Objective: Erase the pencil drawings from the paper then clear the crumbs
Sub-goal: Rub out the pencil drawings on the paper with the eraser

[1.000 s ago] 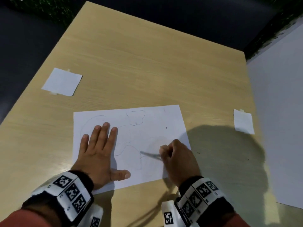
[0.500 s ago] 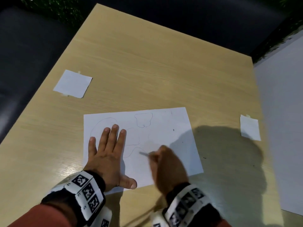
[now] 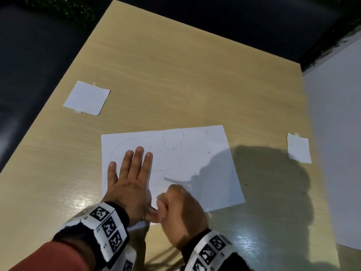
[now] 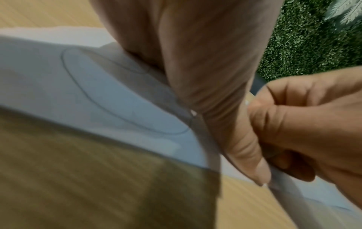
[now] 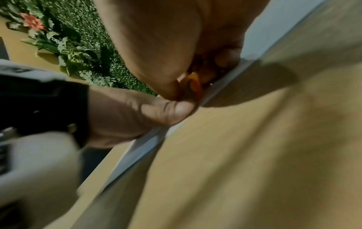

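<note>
A white paper (image 3: 205,163) with faint pencil outlines (image 3: 172,140) lies on the wooden table (image 3: 175,75). My left hand (image 3: 134,163) presses flat on the paper's left part, fingers straight and spread over a curved line. My right hand (image 3: 170,196) is curled into a fist at the paper's near edge, touching the left thumb (image 4: 245,147). In the right wrist view its fingers pinch a small orange eraser (image 5: 195,84) against the sheet. Dark crumbs (image 3: 209,152) dot the paper, and some lie on the table (image 3: 246,184).
A small white paper square (image 3: 87,98) is taped near the table's left edge, another (image 3: 298,148) near the right. A large white sheet (image 3: 336,133) covers the far right. Dark floor surrounds the table; a green hedge wall (image 4: 313,38) stands behind.
My right hand has slid from the middle of the paper back and left, down to the near edge beside the left thumb. The left hand stays flat in place.
</note>
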`<state>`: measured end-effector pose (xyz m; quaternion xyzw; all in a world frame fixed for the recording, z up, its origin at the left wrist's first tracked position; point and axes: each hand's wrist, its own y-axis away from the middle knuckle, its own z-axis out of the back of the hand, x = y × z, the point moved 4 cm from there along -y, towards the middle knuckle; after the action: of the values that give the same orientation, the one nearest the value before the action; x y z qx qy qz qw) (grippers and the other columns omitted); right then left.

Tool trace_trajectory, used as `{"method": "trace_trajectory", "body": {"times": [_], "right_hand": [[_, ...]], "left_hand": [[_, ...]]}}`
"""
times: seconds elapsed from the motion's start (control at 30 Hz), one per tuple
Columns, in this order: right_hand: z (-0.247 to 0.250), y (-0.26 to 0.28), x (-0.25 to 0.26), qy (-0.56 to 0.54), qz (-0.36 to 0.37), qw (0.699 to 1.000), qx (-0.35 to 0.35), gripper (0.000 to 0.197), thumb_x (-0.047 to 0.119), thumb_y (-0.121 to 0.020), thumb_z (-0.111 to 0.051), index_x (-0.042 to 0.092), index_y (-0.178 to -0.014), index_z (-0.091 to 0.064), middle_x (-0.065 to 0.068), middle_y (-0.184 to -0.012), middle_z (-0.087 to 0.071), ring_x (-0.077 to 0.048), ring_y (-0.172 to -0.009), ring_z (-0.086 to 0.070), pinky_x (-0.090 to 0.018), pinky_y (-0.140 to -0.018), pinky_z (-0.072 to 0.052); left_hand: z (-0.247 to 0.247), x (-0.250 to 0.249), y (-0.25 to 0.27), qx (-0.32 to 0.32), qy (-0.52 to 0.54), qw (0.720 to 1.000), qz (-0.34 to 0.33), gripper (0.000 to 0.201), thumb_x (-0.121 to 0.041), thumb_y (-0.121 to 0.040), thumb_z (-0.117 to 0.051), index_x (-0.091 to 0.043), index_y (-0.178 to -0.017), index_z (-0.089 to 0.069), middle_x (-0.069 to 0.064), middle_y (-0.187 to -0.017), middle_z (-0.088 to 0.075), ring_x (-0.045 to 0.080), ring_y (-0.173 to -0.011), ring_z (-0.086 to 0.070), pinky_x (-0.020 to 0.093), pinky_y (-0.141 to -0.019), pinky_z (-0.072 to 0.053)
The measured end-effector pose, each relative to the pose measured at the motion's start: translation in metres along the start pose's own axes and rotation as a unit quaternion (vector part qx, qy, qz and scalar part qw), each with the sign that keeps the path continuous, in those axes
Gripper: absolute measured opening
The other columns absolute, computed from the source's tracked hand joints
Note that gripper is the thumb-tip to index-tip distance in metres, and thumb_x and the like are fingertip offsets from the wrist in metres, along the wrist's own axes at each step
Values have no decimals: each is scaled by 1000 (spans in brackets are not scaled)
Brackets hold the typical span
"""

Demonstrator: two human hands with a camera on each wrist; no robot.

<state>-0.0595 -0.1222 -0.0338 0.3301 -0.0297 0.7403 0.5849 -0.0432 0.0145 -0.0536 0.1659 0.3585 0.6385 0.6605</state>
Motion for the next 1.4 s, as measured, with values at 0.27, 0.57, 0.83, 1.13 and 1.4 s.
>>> {"method": "trace_trajectory", "body": {"times": [0.27, 0.57, 0.83, 1.13, 1.4], "right_hand": [[47, 5, -54, 24, -130, 989, -62, 22, 38, -94, -44, 21, -80, -41, 6, -79, -48, -20, -80, -56, -32, -70, -43], [44, 25, -84, 36, -116, 988, -91, 26, 32, -92, -49, 22, -71, -37, 8, -70, -45, -17, -67, -48, -26, -61, -33], [13, 20, -32, 12, -18, 1000, -8, 21, 38, -95, -43, 25, -79, -36, 11, -80, -38, -11, -75, -41, -25, -66, -29], [44, 6, -65, 22, -89, 993, -80, 21, 39, -93, -47, 22, -82, -48, 6, -80, -54, -18, -76, -56, -29, -67, -43], [69, -12, -100, 33, -158, 979, -125, 21, 34, -92, -51, 20, -78, -45, 3, -78, -50, -21, -79, -56, -28, -66, -34]], "left_hand": [[0, -1, 2, 14, 5, 1000, -10, 155, -88, -51, -66, -26, -126, 56, -4, -130, 66, 20, -125, 58, 41, -90, 44], [-2, -4, 0, 5, 7, 1000, 3, 154, -90, -51, -62, -25, -123, 58, -2, -130, 66, 22, -127, 56, 47, -100, 37], [-3, -4, 0, 3, -10, 1000, 9, 154, -94, -51, -57, -23, -127, 57, 0, -134, 64, 24, -130, 53, 54, -110, 26], [-4, -3, 0, 4, -1, 1000, 4, 154, -93, -50, -60, -25, -124, 58, -1, -133, 64, 22, -127, 55, 52, -108, 28], [-3, -4, 1, 9, -3, 1000, 4, 154, -91, -51, -61, -27, -121, 59, -3, -131, 65, 21, -127, 56, 50, -106, 32]]}}
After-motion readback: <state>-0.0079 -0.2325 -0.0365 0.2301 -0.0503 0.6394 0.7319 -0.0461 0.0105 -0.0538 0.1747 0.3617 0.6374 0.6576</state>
